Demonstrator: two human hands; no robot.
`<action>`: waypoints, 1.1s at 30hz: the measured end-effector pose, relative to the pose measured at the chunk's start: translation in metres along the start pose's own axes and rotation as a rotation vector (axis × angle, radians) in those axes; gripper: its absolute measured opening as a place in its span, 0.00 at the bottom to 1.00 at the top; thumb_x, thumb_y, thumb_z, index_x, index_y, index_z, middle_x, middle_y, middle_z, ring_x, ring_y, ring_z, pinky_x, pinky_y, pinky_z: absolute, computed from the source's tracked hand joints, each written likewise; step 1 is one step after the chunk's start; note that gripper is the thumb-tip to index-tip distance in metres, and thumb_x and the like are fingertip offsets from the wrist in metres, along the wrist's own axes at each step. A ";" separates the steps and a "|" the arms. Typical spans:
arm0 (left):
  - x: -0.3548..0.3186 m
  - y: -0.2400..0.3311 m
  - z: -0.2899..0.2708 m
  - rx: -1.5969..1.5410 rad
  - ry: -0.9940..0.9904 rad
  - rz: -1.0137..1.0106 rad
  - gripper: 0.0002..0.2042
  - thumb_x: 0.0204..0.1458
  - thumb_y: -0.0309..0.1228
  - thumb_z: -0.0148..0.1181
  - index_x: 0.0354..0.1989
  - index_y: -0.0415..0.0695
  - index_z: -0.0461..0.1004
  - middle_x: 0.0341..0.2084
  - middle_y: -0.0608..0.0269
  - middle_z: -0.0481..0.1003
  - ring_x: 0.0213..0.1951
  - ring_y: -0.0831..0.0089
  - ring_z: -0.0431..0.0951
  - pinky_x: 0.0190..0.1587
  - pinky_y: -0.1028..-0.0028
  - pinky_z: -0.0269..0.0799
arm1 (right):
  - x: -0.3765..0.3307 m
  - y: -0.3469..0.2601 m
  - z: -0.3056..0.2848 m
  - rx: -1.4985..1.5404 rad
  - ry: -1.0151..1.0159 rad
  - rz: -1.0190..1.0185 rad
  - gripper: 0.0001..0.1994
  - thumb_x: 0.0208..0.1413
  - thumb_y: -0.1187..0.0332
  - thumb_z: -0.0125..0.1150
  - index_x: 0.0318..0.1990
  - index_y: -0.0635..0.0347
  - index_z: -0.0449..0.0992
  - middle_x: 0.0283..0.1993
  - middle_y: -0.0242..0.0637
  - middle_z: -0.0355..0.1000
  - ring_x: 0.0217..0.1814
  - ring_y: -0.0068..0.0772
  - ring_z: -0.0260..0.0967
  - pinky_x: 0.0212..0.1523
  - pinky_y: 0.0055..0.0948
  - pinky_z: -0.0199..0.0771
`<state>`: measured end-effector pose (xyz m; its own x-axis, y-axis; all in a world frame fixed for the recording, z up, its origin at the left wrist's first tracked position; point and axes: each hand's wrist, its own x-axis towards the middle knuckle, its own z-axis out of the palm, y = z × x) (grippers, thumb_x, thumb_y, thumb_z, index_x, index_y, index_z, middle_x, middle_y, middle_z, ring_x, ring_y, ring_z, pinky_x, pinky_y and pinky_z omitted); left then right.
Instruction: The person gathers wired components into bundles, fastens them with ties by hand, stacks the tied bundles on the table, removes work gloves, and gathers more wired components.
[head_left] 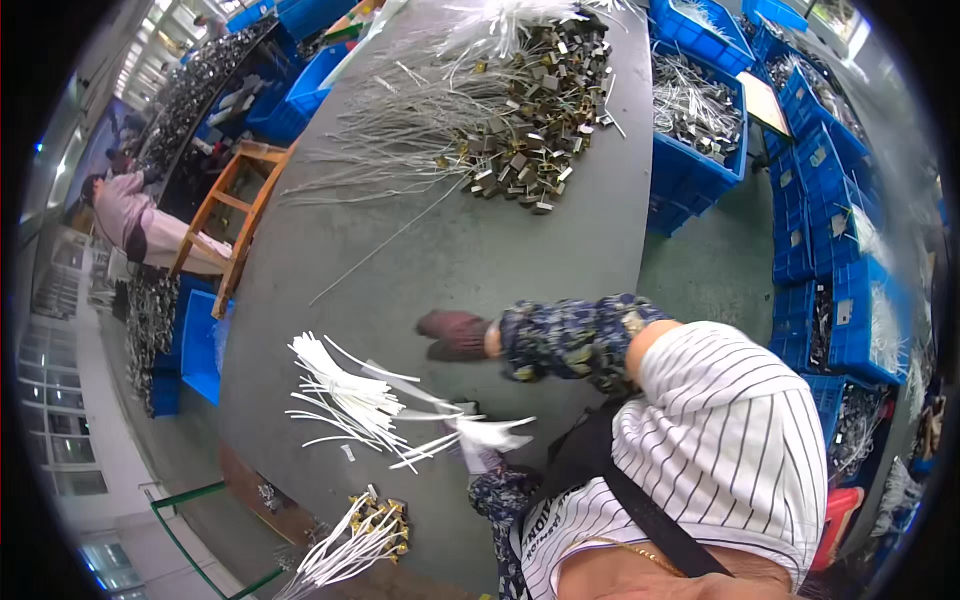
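Note:
My left hand [481, 459], in a pale glove below a dark patterned sleeve, is closed around a small bunch of white strips [490, 433], blurred by motion. Beside it on the grey table [420, 245] lies a loose bundle of white strips [345, 393], their ends fanned out. My right hand [458, 335], in a dark maroon glove, is over the table farther out. Its fingers point left, with a gap between them and the thumb, and nothing shows in it. One thin wire [385, 245] lies beyond it on the tabletop.
Farther along the table is a large heap of small metal blocks [535, 120] with thin wires. White strips with brass-coloured ends [375, 535] lie at the near left. Blue crates [690, 185] stand at the right. A wooden ladder-like frame [228, 215] and another person [135, 215] are left.

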<state>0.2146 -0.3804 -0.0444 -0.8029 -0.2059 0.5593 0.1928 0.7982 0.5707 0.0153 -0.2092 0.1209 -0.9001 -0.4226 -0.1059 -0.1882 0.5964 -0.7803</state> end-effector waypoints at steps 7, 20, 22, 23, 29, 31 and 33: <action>0.096 0.102 -0.034 -0.810 -0.053 -0.978 0.08 0.53 0.31 0.59 0.30 0.37 0.73 0.22 0.59 0.76 0.25 0.75 0.77 0.24 0.78 0.71 | -0.077 0.101 -0.148 -0.272 0.438 0.371 0.23 0.48 0.60 0.60 0.52 0.56 0.71 0.49 0.49 0.71 0.52 0.53 0.69 0.53 0.43 0.69; 0.043 0.169 -0.025 -0.986 -0.292 -0.958 0.10 0.53 0.35 0.62 0.29 0.40 0.73 0.18 0.66 0.72 0.15 0.82 0.68 0.17 0.82 0.63 | -0.195 0.153 -0.153 0.766 0.572 0.547 0.12 0.51 0.65 0.63 0.41 0.60 0.74 0.27 0.36 0.71 0.25 0.23 0.68 0.24 0.27 0.70; 0.041 0.187 -0.011 -1.085 -0.287 -1.038 0.09 0.55 0.33 0.60 0.28 0.42 0.72 0.19 0.67 0.71 0.19 0.81 0.68 0.22 0.81 0.65 | -0.218 0.165 -0.153 1.011 0.610 0.600 0.11 0.51 0.65 0.64 0.39 0.59 0.74 0.25 0.34 0.70 0.22 0.21 0.65 0.20 0.26 0.67; 0.042 0.208 -0.002 -1.158 -0.227 -1.154 0.08 0.56 0.32 0.59 0.28 0.42 0.72 0.20 0.68 0.71 0.21 0.81 0.68 0.23 0.81 0.65 | -0.218 0.167 -0.156 0.880 0.539 0.611 0.13 0.51 0.62 0.65 0.38 0.60 0.74 0.26 0.36 0.70 0.22 0.21 0.66 0.19 0.24 0.66; 0.061 0.277 0.043 -1.063 -0.540 -0.952 0.13 0.54 0.37 0.61 0.33 0.37 0.74 0.25 0.60 0.77 0.26 0.71 0.77 0.33 0.71 0.76 | -0.208 0.153 -0.175 0.192 0.618 0.408 0.16 0.45 0.60 0.67 0.35 0.62 0.73 0.30 0.40 0.72 0.31 0.33 0.72 0.32 0.35 0.73; 0.055 0.290 0.066 -1.145 -0.613 -0.969 0.15 0.55 0.39 0.61 0.32 0.36 0.75 0.28 0.58 0.77 0.31 0.68 0.80 0.38 0.70 0.78 | -0.217 0.164 -0.180 -0.122 0.501 0.399 0.17 0.42 0.59 0.67 0.36 0.60 0.74 0.33 0.42 0.73 0.36 0.42 0.73 0.39 0.38 0.73; 0.044 0.298 0.088 -1.173 -0.573 -1.003 0.16 0.55 0.39 0.61 0.33 0.35 0.75 0.29 0.58 0.77 0.31 0.68 0.80 0.38 0.71 0.78 | -0.259 0.174 -0.176 -0.134 0.402 0.246 0.16 0.43 0.59 0.66 0.36 0.58 0.74 0.34 0.43 0.73 0.36 0.43 0.74 0.39 0.39 0.73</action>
<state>0.1873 -0.1016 0.0969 -0.9025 0.0914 -0.4210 -0.4194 -0.4093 0.8103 0.1465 0.1241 0.1213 -0.9997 0.0235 -0.0103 0.0243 0.7393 -0.6729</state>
